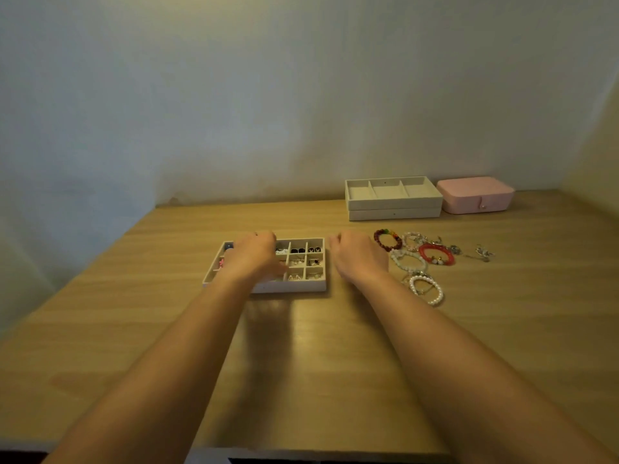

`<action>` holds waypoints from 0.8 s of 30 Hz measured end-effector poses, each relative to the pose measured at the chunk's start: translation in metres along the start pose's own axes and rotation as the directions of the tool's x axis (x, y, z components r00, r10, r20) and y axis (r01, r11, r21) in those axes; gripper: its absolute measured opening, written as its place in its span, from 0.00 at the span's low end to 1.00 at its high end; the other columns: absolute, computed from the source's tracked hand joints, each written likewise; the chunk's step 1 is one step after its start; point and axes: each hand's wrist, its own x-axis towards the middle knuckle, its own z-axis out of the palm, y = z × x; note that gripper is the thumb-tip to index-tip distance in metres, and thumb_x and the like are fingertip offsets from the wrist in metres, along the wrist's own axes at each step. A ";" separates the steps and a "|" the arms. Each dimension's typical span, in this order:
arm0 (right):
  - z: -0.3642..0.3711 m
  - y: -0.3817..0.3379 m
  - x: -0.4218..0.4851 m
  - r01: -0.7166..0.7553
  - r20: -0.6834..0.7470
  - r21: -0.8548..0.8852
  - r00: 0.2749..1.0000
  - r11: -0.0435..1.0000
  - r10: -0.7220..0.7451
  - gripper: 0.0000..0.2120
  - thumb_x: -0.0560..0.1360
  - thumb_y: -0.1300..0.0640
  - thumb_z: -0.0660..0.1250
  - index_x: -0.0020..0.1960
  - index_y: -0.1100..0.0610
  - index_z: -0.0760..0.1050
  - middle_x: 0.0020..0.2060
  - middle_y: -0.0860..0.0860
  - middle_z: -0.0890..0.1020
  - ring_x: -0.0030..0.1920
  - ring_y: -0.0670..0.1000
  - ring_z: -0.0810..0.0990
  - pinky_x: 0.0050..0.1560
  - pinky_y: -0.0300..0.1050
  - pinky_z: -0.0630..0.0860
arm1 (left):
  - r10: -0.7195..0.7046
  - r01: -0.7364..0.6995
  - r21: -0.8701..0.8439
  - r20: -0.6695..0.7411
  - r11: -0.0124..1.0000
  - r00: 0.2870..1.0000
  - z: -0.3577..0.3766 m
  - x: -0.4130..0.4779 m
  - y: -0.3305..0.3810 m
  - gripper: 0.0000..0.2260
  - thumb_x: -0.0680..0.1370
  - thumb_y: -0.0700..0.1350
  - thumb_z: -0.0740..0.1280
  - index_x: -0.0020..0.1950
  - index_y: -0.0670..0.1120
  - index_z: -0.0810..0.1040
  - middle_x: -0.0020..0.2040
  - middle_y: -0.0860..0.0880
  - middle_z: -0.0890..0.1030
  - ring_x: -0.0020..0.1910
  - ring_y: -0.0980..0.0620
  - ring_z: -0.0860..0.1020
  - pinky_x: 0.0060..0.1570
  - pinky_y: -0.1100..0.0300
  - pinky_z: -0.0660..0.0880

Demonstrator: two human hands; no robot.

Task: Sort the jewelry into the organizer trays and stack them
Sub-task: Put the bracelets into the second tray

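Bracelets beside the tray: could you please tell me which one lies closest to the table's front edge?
The white pearl bracelet lowest in the view; the rest all lie farther back.

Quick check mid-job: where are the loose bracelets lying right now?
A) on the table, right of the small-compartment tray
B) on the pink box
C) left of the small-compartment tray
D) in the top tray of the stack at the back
A: the bracelets lie on the bare table, to the right of the small-compartment tray and just past the right hand.
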 end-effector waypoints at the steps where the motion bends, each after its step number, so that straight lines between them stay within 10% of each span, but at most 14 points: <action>1: -0.006 0.008 0.004 0.002 -0.037 -0.021 0.999 1.000 -0.003 0.23 0.86 0.43 0.48 0.54 0.56 0.76 0.50 0.53 0.81 0.45 0.53 0.78 0.47 0.51 0.78 | 0.026 -0.026 -0.046 0.007 0.999 1.000 -0.002 0.004 0.011 0.29 0.76 0.55 0.73 0.72 0.47 0.70 0.69 0.43 0.73 0.66 0.42 0.73 0.65 0.46 0.73; 6: -0.048 0.066 0.049 -0.097 -0.064 -0.022 0.993 0.995 0.096 0.24 0.85 0.45 0.52 0.74 0.57 0.67 0.69 0.57 0.70 0.65 0.59 0.73 0.58 0.55 0.74 | 0.128 -0.106 -0.241 0.076 0.965 0.989 0.003 0.041 0.082 0.30 0.79 0.56 0.69 0.75 0.43 0.67 0.70 0.43 0.74 0.65 0.43 0.75 0.63 0.49 0.74; 14: -0.061 0.148 0.119 -0.325 -0.071 0.042 0.942 0.945 0.327 0.29 0.82 0.46 0.59 0.77 0.62 0.63 0.78 0.58 0.59 0.75 0.62 0.64 0.70 0.60 0.68 | 0.016 0.014 -0.425 0.066 0.905 0.998 0.041 0.139 0.142 0.33 0.82 0.59 0.61 0.77 0.37 0.60 0.73 0.39 0.70 0.69 0.39 0.71 0.68 0.43 0.70; 24: -0.052 0.148 0.151 -0.299 -0.244 0.216 0.905 0.929 0.348 0.27 0.83 0.53 0.59 0.78 0.62 0.59 0.72 0.62 0.67 0.70 0.62 0.67 0.67 0.56 0.69 | -0.131 0.127 -0.564 0.034 0.816 0.991 0.072 0.200 0.161 0.21 0.83 0.56 0.58 0.60 0.41 0.81 0.54 0.43 0.82 0.52 0.42 0.79 0.56 0.49 0.77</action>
